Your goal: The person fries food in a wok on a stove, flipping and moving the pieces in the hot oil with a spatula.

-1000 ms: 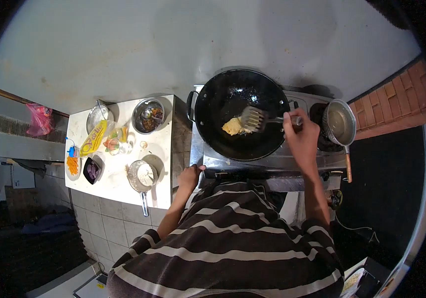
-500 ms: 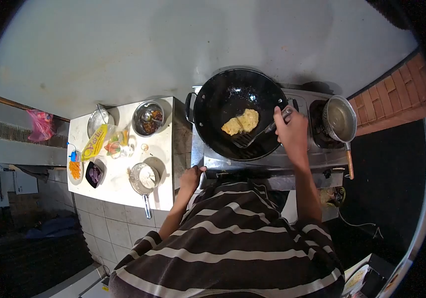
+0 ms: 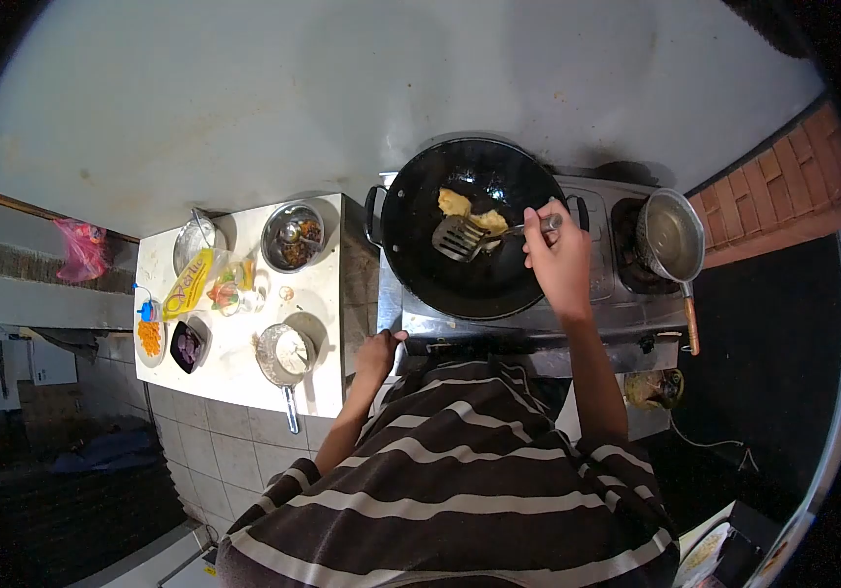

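We had our right hand [image 3: 558, 260] clamped on the handle of the turner [image 3: 457, 238], its slotted head down inside the wok [image 3: 430, 282]. The yellow food [image 3: 455, 203] lay in the wok as two lumps, just beyond the turner; we could not tell whether the head touched it. Our left hand [image 3: 375, 355] rested at the front left corner of the stove [image 3: 592, 284], its fingers curled, and we could not tell whether they gripped the edge. The wok sat on the left side of the stove, and a saucepan [image 3: 672, 245] stood on the right, its wooden handle towards us. Off to our left, the white table [image 3: 234, 377] held a pot [image 3: 286, 355], a steel bowl [image 3: 293, 235] and a dish of orange pieces [image 3: 150, 338].
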A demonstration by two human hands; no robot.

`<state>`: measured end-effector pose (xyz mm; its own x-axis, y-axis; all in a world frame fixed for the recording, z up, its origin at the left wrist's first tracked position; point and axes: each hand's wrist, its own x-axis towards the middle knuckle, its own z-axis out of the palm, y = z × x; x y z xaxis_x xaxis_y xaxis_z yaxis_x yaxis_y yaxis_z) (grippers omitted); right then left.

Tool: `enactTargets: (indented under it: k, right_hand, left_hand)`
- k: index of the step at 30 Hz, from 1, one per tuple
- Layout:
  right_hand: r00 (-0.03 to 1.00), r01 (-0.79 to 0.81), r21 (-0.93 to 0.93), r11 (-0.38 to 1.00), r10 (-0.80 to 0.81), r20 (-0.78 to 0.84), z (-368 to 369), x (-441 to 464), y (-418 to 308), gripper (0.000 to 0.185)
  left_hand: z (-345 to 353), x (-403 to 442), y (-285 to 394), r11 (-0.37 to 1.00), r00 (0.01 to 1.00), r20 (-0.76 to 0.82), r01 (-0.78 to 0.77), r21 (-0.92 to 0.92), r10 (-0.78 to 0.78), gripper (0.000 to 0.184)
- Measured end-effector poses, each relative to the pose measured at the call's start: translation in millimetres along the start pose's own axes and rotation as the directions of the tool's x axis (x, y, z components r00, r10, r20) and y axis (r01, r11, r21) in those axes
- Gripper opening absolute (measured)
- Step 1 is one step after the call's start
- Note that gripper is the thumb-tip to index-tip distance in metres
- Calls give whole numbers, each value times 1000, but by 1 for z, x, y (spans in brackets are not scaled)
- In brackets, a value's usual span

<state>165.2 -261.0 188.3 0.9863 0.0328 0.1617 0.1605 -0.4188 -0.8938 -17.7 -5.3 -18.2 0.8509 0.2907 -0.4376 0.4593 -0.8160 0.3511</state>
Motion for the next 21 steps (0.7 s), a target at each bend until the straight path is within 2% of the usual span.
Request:
enactTargets:
  k: [2, 6, 9, 11, 13, 15, 19, 21]
  right_hand:
    - [997, -82, 100, 992, 81, 7, -2, 0, -3, 24]
    - [997, -73, 60, 996, 74, -19, -9, 2, -3, 23]
    - [999, 4, -6, 1000, -4, -52, -20, 9, 2, 19]
    - [990, 140, -106, 984, -141, 0, -30, 21, 2, 15]
    - [984, 177, -99, 979, -172, 54, -35, 33, 4, 14]
    - [949, 310, -39, 950, -306, 79, -32, 47, 20, 15]
    - [967, 220, -21, 975, -216, 133, -27, 63, 37, 14]
    - [978, 123, 124, 985, -141, 154, -19, 69, 47, 14]
  left_hand:
    - [5, 3, -3, 1000, 1000, 3, 18, 12, -18, 62]
    - [4, 1, -2, 1000, 1000, -4, 7, -4, -7, 63]
    - [-1, -1, 1, 1000, 1000, 5, 5, -9, -5, 63]
    - [-6, -3, 5, 1000, 1000, 23, 19, -21, -18, 63]
    - [-2, -2, 2, 1000, 1000, 17, 7, -15, -7, 63]
    - [-3, -1, 2, 1000, 1000, 5, -2, -11, 2, 63]
    - [-2, 1, 2, 1000, 999, 47, 21, 5, -21, 64]
    - [-1, 2, 1, 1000, 998, 53, 21, 18, -22, 64]
